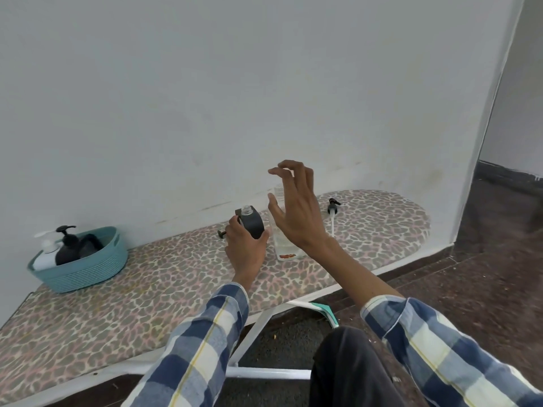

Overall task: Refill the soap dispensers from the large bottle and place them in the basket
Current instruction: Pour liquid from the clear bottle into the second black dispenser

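My left hand [245, 250] grips a dark grey soap dispenser [252, 222] that stands on the leopard-print board with its neck uncapped. My right hand [293, 207] hovers open, fingers spread, just in front of the tall clear refill bottle [283, 245], which stands upright to the right of the dispenser; I cannot tell if it touches it. A black pump head with a white tube [333, 214] lies on the board to the right. A small dark cap [221, 234] lies left of my left hand. The teal basket [88, 268] at the far left holds a white dispenser [47, 254] and a black dispenser [68, 245].
The board [147, 289] is a low ironing board against a white wall, with its metal legs [258, 327] near my knees. Dark stone floor lies to the right, and a doorway opens at the far right.
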